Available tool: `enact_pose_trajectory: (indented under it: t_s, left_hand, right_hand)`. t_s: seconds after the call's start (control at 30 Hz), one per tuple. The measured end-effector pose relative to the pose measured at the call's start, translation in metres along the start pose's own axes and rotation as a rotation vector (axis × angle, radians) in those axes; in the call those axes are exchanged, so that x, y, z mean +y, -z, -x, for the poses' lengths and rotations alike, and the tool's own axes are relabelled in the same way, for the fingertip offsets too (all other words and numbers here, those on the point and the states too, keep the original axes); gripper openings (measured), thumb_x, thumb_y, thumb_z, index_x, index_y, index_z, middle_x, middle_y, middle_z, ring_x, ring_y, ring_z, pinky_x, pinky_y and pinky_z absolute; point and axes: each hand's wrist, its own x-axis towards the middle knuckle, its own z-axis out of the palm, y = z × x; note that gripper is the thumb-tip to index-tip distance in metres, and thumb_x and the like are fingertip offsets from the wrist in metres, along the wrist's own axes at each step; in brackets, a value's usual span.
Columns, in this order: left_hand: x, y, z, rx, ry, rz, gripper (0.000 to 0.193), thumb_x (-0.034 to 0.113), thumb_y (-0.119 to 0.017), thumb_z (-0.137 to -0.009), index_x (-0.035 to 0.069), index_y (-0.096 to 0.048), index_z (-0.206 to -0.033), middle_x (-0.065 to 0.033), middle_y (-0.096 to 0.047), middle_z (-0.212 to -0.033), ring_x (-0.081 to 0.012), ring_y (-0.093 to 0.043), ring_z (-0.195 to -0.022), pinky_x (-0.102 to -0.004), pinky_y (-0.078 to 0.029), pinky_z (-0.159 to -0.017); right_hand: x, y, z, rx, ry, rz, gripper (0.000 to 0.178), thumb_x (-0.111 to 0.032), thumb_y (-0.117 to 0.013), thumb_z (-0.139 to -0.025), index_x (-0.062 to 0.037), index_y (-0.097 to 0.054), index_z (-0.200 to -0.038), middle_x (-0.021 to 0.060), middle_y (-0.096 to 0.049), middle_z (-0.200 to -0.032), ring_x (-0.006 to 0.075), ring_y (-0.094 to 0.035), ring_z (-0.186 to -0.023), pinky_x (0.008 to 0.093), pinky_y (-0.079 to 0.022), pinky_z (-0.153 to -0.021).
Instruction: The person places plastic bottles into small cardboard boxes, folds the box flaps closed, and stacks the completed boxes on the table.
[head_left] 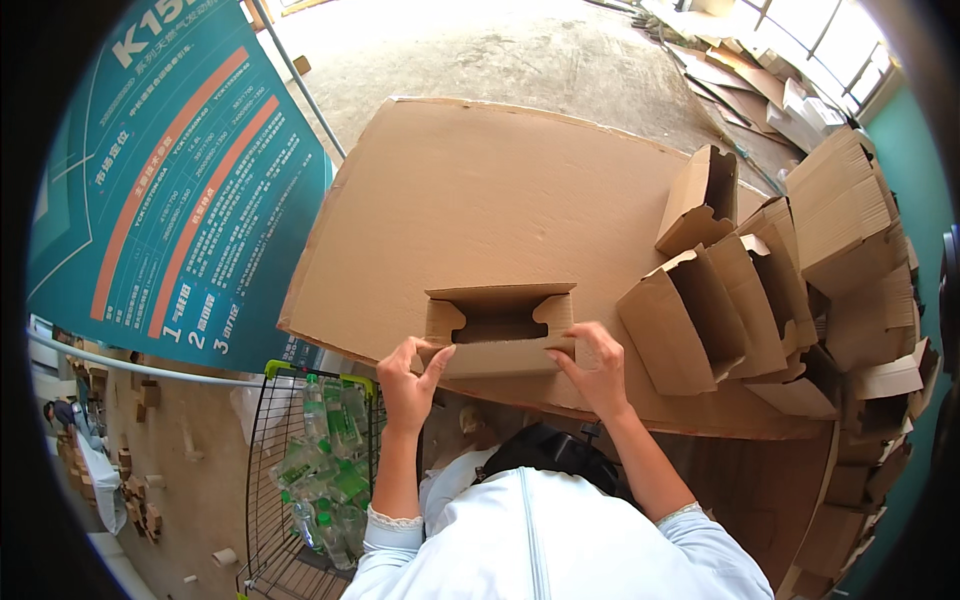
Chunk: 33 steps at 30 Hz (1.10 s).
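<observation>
An open brown cardboard box (500, 360) stands near the front edge of the cardboard-covered table (440, 200). Its inside is dark, and notched side flaps show at both ends. My left hand (408, 382) pinches the box's near wall at the left corner, thumb on the near side. At the right corner my right hand (598, 375) grips the same wall between thumb and fingers. Close by on the right, several similar boxes lean together, among them a tilted box (665, 325) and an upright box (688, 205) farther back.
More cardboard boxes (845, 220) are stacked along the right side by a teal wall. A wire basket (262, 480) with green-capped plastic bottles (325, 450) stands low at my left. Behind it rises a teal printed banner (200, 200). Flattened cardboard (735, 85) lies on the floor at the far right.
</observation>
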Motion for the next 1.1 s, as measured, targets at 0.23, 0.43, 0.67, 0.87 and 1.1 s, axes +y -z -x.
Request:
enact_pose_trajectory:
  t_s: [0.23,0.43,0.67,0.87,1.1]
  left_hand:
    - [0.029,0.023,-0.039,-0.016,-0.546,-0.386,0.089,0.018,-0.083,-0.069,0.006,-0.037,-0.143,-0.0134,-0.043,-0.146,-0.0296,-0.038,-0.138,-0.047,-0.025,-0.118]
    - [0.005,0.02,-0.048,-0.355,-0.63,-0.439,0.092,0.04,-0.082,-0.069,0.013,-0.039,-0.146,-0.0182,-0.036,-0.149,-0.0362,-0.032,-0.14,-0.0531,-0.024,-0.116]
    - [0.02,0.006,-0.064,-0.477,-0.683,-0.721,0.111,0.042,-0.085,-0.062,0.028,-0.024,-0.153,-0.0273,-0.036,-0.135,-0.0449,-0.034,-0.129,-0.0558,-0.034,-0.106]
    - [0.013,0.007,-0.038,-0.301,-0.496,-0.616,0.102,0.031,-0.085,-0.064,0.029,-0.032,-0.15,-0.0243,-0.038,-0.129,-0.0397,-0.041,-0.12,-0.0513,-0.045,-0.094]
    - [-0.007,0.025,-0.099,-0.028,-0.242,-0.666,0.097,0.03,-0.085,-0.067,0.027,-0.034,-0.149,-0.0253,-0.039,-0.127,-0.0401,-0.044,-0.117,-0.0501,-0.049,-0.089]
  right_hand:
    - [-0.042,0.018,-0.047,-0.055,0.563,0.524,0.074,-0.021,-0.084,-0.067,-0.0066,-0.05,-0.132,0.0127,-0.051,-0.136,0.031,-0.044,-0.132,0.0441,-0.035,-0.112]
    - [-0.019,-0.006,-0.016,-0.29,0.482,0.649,0.082,-0.031,-0.073,-0.082,-0.005,-0.031,-0.148,0.014,-0.03,-0.154,0.0341,-0.019,-0.146,0.0445,-0.023,-0.119]
    - [-0.013,-0.014,-0.011,-0.303,0.48,0.804,0.084,-0.037,-0.07,-0.081,-0.0058,-0.031,-0.148,0.015,-0.025,-0.156,0.0386,-0.015,-0.146,0.0479,-0.021,-0.119]
    - [-0.007,-0.018,-0.056,-0.295,0.631,0.781,0.084,-0.03,-0.074,-0.075,-0.0088,-0.036,-0.146,0.0147,-0.029,-0.154,0.0349,-0.022,-0.145,0.0446,-0.027,-0.117]
    - [-0.037,-0.085,-0.136,-0.122,0.631,0.79,0.073,-0.026,-0.068,-0.085,-0.0157,-0.034,-0.149,0.0145,-0.025,-0.156,0.0317,-0.023,-0.145,0.0438,-0.023,-0.118]
